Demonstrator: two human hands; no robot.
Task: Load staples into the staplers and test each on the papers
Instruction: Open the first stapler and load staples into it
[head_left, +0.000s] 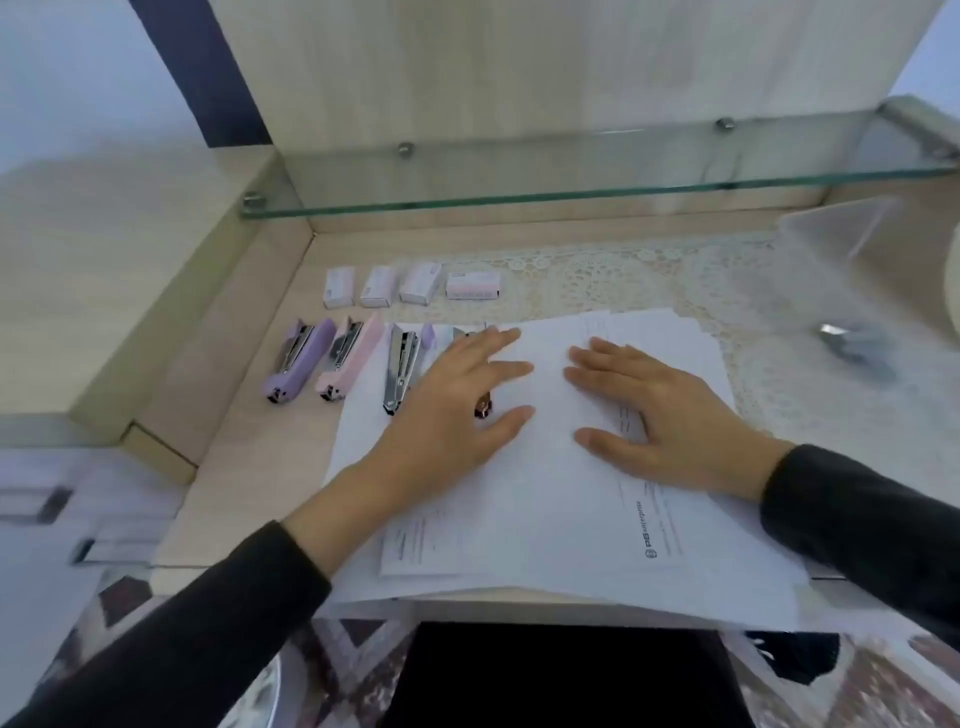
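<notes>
A loose stack of white papers (550, 499) lies on the desk and hangs over its front edge. My left hand (447, 415) and my right hand (660, 415) both rest flat on the top sheet, fingers spread. Left of the stack lie a purple stapler (300, 358) and a pink stapler (347, 358), both open. A third open stapler (402, 364) with a pale purple top lies on the papers' left edge. Another stapler (483, 405) is mostly hidden under my left hand. Several small staple boxes (413, 285) stand in a row behind the staplers.
A glass shelf (571, 192) runs across above the back of the desk. A lace mat (675, 275) covers the desk's right part, with a blurred clear container (836, 291) on it. A raised wooden ledge (156, 332) borders the left side.
</notes>
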